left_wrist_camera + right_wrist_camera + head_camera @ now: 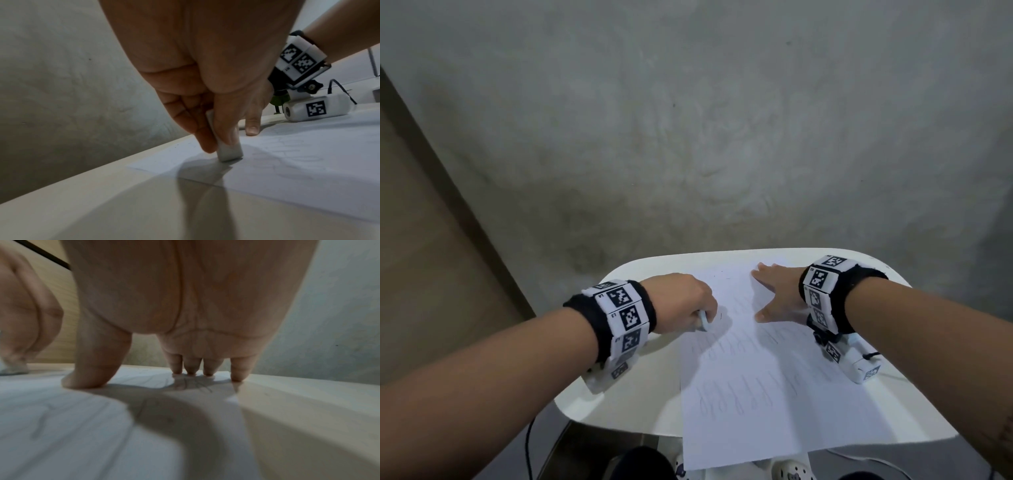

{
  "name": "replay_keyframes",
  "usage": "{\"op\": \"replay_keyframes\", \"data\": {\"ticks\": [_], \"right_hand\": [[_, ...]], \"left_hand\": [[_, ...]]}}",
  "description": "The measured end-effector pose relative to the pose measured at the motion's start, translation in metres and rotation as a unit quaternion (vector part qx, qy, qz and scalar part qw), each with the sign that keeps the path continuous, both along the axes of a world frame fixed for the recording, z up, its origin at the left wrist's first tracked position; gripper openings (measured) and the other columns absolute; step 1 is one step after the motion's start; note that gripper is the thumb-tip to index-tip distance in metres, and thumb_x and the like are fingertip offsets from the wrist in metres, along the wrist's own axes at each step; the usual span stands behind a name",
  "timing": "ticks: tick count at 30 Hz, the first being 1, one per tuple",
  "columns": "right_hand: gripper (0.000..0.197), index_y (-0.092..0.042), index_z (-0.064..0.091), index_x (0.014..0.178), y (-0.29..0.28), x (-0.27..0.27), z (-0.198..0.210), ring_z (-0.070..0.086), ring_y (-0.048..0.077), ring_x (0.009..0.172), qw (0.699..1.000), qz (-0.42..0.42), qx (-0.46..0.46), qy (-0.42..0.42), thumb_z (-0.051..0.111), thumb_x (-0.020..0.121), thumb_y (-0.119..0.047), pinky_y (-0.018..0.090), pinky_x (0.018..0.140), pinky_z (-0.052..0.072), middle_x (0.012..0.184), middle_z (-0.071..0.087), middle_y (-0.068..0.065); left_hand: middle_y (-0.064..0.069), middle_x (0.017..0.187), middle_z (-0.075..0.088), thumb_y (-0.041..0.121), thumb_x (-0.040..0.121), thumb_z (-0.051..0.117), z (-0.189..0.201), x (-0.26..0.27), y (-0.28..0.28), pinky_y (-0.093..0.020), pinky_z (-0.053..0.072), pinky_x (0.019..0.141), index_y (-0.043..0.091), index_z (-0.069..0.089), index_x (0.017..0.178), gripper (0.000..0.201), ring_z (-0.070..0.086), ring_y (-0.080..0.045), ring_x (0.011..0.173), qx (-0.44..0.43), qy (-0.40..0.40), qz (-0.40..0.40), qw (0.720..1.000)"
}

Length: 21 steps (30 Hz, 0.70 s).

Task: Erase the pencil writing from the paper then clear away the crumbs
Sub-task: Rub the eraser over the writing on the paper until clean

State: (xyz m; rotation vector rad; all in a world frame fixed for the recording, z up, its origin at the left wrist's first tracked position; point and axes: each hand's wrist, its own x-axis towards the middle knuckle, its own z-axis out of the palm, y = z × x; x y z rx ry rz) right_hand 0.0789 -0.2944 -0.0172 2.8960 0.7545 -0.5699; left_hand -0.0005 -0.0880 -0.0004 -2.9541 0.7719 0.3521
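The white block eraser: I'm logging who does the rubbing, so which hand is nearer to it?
Left. The left hand pinches the white block eraser against the white paper sheet; the right hand lies flat on the sheet, apart from it.

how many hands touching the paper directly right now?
1. The right hand rests with spread fingers on the paper at its far end. The left hand grips the eraser, which touches the paper near its left edge.
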Motion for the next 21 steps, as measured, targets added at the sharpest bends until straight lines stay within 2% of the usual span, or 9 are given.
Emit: {"op": "replay_keyframes", "data": {"ticks": [3,7,9,11,12,14,17,19,21], "right_hand": [[0.096,-0.017,-0.002,0.153,-0.002,0.000,-0.002,-0.001,0.018,0.149,1.000,0.004,0.000,0.003,0.054,0.086,-0.056,0.036,0.119,0.007,0.161,-0.007,-0.001],[0.096,-0.014,0.001,0.153,0.000,0.002,-0.004,0.002,0.021,0.149,1.000,0.004,0.004,-0.004,0.056,0.086,-0.054,0.036,0.118,0.009,0.161,-0.003,0.003],[0.092,-0.014,0.011,0.152,0.001,0.000,-0.003,0.014,0.027,0.147,1.000,0.004,0.020,-0.004,0.059,0.084,-0.052,0.039,0.116,0.017,0.160,0.011,0.007],[0.082,-0.020,0.026,0.147,0.002,0.000,-0.004,0.031,0.030,0.137,0.998,0.010,0.054,-0.013,0.065,0.080,-0.048,0.042,0.110,0.029,0.149,0.033,0.008],[0.078,-0.022,0.031,0.144,0.002,0.000,-0.003,0.034,0.031,0.134,0.998,0.012,0.062,-0.016,0.066,0.079,-0.047,0.042,0.108,0.032,0.144,0.038,0.007],[0.081,-0.020,0.028,0.146,0.001,0.000,-0.004,0.029,0.032,0.138,0.998,0.014,0.054,-0.014,0.066,0.080,-0.047,0.042,0.109,0.028,0.150,0.031,0.009],[0.095,-0.013,0.004,0.153,-0.001,0.001,-0.007,0.007,0.025,0.148,1.000,0.003,0.007,-0.008,0.057,0.085,-0.054,0.039,0.117,0.012,0.161,0.001,0.006],[0.096,-0.015,-0.001,0.153,-0.001,0.001,-0.009,0.001,0.022,0.149,1.000,0.005,-0.005,-0.012,0.055,0.086,-0.056,0.038,0.118,0.007,0.161,-0.006,0.003],[0.097,-0.015,-0.002,0.153,-0.001,0.000,-0.009,0.000,0.023,0.149,1.000,0.006,-0.007,-0.011,0.055,0.086,-0.056,0.038,0.119,0.008,0.161,-0.006,0.003]], "left_hand": [[0.004,0.110,0.063,0.024,0.090,0.057,0.005,0.002,0.003,-0.028,0.045,0.084,0.022,0.066,0.110,0.022,0.058,-0.019,0.099,-0.005,0.006,0.021,1.000],[0.000,0.113,0.064,0.019,0.088,0.059,0.012,0.029,-0.020,-0.029,0.045,0.086,0.021,0.066,0.112,0.026,0.059,-0.023,0.104,-0.035,-0.048,0.016,0.998],[-0.001,0.113,0.065,0.018,0.088,0.060,0.011,0.044,-0.040,-0.030,0.046,0.085,0.020,0.066,0.112,0.026,0.060,-0.024,0.104,-0.039,-0.064,0.015,0.997],[-0.004,0.112,0.066,0.014,0.087,0.059,0.009,0.054,-0.058,-0.033,0.050,0.085,0.017,0.067,0.112,0.026,0.061,-0.028,0.103,-0.032,-0.056,0.025,0.998],[-0.006,0.112,0.066,0.013,0.087,0.058,0.008,0.056,-0.064,-0.034,0.051,0.085,0.015,0.067,0.112,0.026,0.062,-0.029,0.103,-0.021,-0.047,0.030,0.998],[-0.007,0.109,0.066,0.014,0.088,0.057,0.004,0.055,-0.064,-0.033,0.050,0.084,0.014,0.067,0.110,0.024,0.061,-0.029,0.101,-0.011,-0.045,0.026,0.999],[-0.003,0.101,0.066,0.016,0.086,0.059,-0.001,0.042,-0.044,-0.033,0.050,0.082,0.017,0.069,0.100,0.018,0.061,-0.026,0.093,-0.003,-0.038,0.007,0.999],[0.001,0.098,0.067,0.017,0.084,0.062,0.001,0.034,-0.034,-0.030,0.049,0.079,0.021,0.069,0.098,0.016,0.060,-0.022,0.088,0.021,-0.013,-0.003,1.000],[0.002,0.096,0.066,0.016,0.084,0.061,0.008,0.036,-0.037,-0.027,0.042,0.072,0.022,0.069,0.100,0.019,0.054,-0.020,0.083,0.032,-0.005,-0.007,0.999]]}}
